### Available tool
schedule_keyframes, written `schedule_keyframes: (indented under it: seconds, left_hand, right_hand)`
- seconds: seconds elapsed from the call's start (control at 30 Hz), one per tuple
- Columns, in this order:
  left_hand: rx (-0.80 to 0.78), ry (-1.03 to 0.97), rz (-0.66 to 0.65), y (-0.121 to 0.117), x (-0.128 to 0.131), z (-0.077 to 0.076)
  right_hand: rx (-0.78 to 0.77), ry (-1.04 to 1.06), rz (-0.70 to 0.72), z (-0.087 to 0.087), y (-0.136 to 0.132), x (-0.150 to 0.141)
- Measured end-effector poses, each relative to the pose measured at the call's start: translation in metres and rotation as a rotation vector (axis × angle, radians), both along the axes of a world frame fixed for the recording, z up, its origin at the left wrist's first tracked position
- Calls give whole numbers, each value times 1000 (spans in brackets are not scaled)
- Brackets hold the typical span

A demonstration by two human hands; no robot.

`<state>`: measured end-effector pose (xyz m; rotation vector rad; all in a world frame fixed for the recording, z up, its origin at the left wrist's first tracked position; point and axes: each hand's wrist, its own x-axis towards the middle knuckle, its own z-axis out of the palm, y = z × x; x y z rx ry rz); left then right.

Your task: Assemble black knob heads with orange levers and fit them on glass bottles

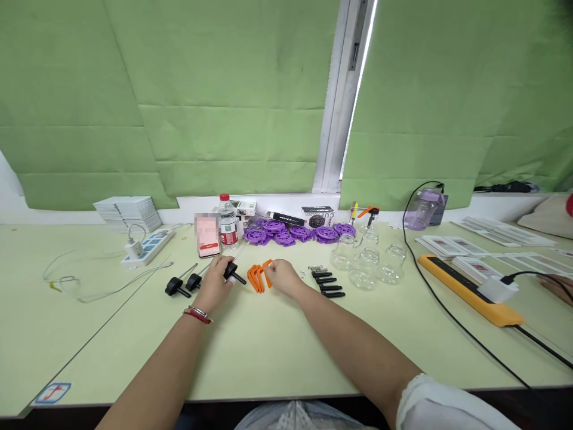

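Note:
My left hand is closed round a black spray-pump head on the pale green table. Two more black pump heads lie just left of it. My right hand pinches one of several orange trigger levers lying between my hands. To the right of that hand lies a row of black nozzle pieces. Beyond them stand several clear glass bottles.
Purple round parts are piled by the window ledge, beside a water bottle and a phone. A white power strip sits left, an orange one right with black cables. Another person's hand shows at the right edge.

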<state>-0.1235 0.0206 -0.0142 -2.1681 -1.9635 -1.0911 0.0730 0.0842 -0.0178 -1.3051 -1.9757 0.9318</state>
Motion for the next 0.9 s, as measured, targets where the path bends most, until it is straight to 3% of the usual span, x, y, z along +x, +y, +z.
schedule_keyframes:
  seconds: [0.13, 0.2, 0.33, 0.53, 0.6, 0.77, 0.9]
  left_hand:
    - [-114, -309, -248, -8, 13, 9]
    - [-242, -419, -379, -12, 26, 16]
    - [-371, -500, -601, -15, 55, 27]
    - [-510, -766, -802, -14, 76, 18]
    - [-542, -803, -816, -16, 80, 15]
    - [-462, -715, -668, -18, 91, 11]
    - [-492, -676, -686, -15, 94, 7]
  right_hand:
    - [-93, 187, 74, 20, -13, 49]
    - [-314, 546, 191, 23, -19, 78]
    - [-475, 879, 194, 14, -30, 120]
    - [-573, 1022, 199, -5, -33, 130]
    - [-590, 1056, 192, -7, -33, 129]
    - [-601, 1082, 179, -5, -34, 131]
    - [-614, 1020, 178, -5, -36, 132]
